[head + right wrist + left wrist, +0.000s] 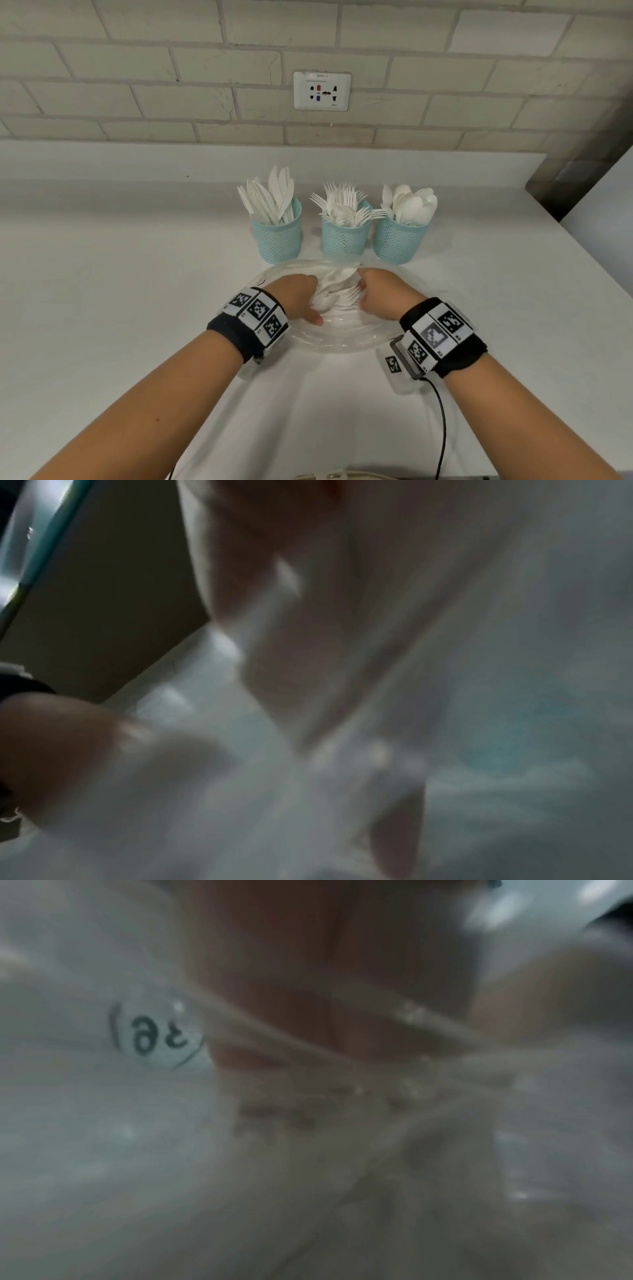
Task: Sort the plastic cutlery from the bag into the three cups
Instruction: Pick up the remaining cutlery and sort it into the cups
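Both hands in the bag, gathering the last cutlery.

My left hand (301, 294) and right hand (375, 291) curl round a small bunch of forks and spoons (337, 296) inside the clear bag (342, 337). I'd separate one kind before lifting toward the three cups (344, 236), already well filled. White counter (120, 274), brick wall with a socket (322, 90) behind.
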A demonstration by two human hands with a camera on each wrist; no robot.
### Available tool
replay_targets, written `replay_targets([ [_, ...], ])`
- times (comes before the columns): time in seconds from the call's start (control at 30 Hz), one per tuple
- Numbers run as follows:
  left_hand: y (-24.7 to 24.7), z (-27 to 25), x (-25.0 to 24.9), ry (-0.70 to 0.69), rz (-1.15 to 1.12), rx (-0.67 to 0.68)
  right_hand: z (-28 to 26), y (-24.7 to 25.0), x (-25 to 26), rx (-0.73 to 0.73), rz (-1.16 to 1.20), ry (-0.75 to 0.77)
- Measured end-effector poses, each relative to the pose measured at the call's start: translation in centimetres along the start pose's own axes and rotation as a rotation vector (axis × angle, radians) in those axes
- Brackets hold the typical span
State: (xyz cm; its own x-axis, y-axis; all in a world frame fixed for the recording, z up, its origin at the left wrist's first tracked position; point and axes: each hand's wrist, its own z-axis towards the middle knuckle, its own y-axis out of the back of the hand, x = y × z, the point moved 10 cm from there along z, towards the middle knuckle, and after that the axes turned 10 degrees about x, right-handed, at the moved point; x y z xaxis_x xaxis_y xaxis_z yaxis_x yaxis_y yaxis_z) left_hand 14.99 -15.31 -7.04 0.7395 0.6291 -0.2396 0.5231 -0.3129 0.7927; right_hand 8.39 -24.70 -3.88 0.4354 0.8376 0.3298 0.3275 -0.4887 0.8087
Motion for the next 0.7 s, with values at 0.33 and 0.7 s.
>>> replay_targets([
  [0.33, -0.1, -0.5, -0.1, 0.024, -0.061, -0.059, -2.2, 5.0, 0.2, -0.184, 0.227, 0.122],
  [0.7, 0.5, -2.1, -0.4, -0.015, -0.067, -0.1, -1.2, 3.2, -3.1, -0.059, 0.243, 0.02],
])
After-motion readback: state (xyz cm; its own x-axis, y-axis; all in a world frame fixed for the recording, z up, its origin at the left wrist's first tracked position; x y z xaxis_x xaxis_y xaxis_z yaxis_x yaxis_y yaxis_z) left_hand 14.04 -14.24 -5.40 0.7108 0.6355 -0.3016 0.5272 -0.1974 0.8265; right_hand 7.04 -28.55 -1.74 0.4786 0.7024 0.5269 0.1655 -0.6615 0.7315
